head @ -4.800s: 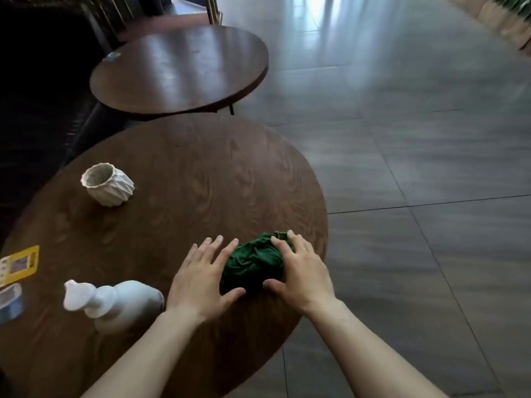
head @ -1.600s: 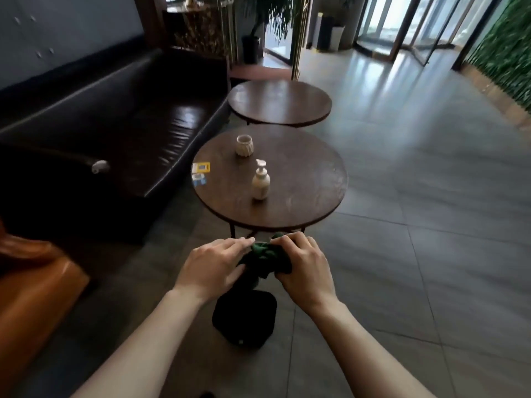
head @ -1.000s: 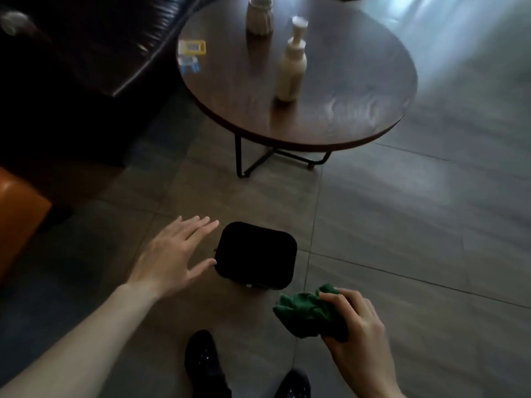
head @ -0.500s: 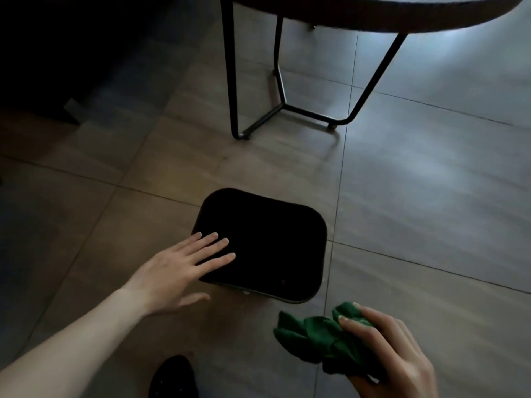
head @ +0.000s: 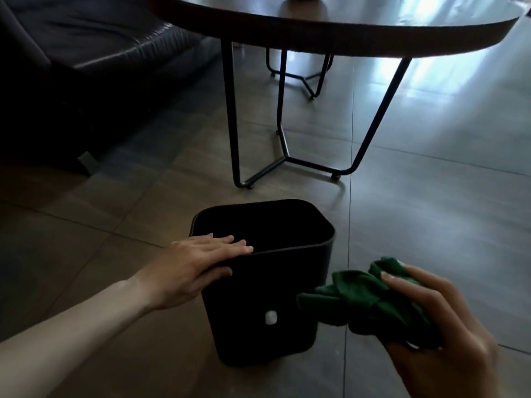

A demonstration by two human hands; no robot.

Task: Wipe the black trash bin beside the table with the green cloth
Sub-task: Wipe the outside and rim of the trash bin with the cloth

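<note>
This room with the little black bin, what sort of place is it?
Probably a lounge, lobby or café seating area. A round wooden table on thin black metal legs stands beside a dark leather sofa, on a glossy floor of large tiles.

Dark sofa point(head: 86, 47), tiled floor point(head: 431, 211).

Trash bin point(head: 267, 305) under the left hand point(head: 186, 271) looks like smooth matt black plastic. Cloth point(head: 370, 305) bunched in the right hand point(head: 439, 334) is soft green fabric (kinda fuzzy). Beyond the hands: glossy floor tiles point(head: 431, 225), thin black metal table legs point(head: 231, 116), shiny dark leather sofa point(head: 100, 38).
</note>
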